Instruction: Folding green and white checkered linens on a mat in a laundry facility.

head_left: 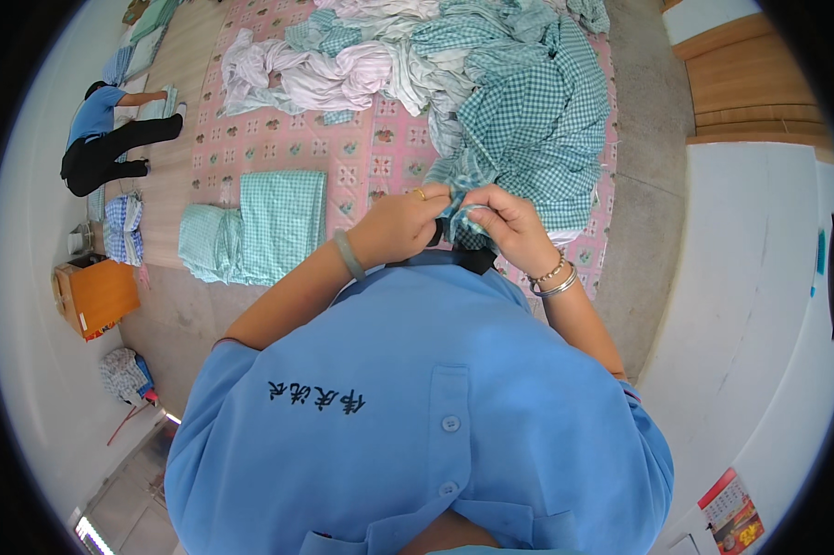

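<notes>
Close to my waist, my left hand (400,223) and my right hand (514,225) pinch a bunched edge of a green-and-white gingham cloth (471,220) between them. The hands are a short gap apart, with fingertips curled over the fabric. From there the cloth runs up into a large heap of darker green gingham fabric (535,118) on the table. My fingers hide part of the held edge. Left of my left hand lies folded light-green checked cloth (283,218), with a looser checked bundle (209,239) beside it.
Pale pink and white crumpled sheets (341,73) spread across the pink patterned table cover (285,149). At the far left a co-worker (105,139) bends over folded cloth. An orange-brown wooden cabinet (105,295) stands left, and a wall (743,243) runs along the right.
</notes>
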The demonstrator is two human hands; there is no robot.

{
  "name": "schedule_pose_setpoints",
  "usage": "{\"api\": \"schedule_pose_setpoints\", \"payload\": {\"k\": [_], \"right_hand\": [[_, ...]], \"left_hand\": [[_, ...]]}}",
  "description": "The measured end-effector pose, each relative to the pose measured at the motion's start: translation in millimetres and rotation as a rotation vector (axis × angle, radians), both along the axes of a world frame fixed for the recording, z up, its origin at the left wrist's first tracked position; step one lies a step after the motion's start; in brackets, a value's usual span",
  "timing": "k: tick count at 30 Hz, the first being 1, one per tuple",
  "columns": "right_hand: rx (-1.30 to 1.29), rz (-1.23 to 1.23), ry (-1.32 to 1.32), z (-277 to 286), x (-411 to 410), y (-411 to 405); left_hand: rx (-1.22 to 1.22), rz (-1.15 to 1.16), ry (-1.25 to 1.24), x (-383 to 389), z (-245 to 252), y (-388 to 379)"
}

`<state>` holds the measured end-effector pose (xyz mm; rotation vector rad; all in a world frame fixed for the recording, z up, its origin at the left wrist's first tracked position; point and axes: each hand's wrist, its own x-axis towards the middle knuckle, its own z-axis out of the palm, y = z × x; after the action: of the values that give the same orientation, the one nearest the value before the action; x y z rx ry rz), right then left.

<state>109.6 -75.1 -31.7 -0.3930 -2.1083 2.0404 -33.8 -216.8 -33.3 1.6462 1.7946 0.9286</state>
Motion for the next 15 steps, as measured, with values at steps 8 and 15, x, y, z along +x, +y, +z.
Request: {"api": "schedule_pose_setpoints", "payload": {"k": [8,15], "right_hand": [[-0.397,0.05,-0.038,12.8,-10.3,-4.0],[-0.435,0.083,-0.146,10.7,-19.0,-7.4]], "left_hand": [[0.038,-0.074,0.135,-3.3,14.3,-4.0],[-0.048,-0.123,0.231,-8.9,9.2,-8.2]]}}
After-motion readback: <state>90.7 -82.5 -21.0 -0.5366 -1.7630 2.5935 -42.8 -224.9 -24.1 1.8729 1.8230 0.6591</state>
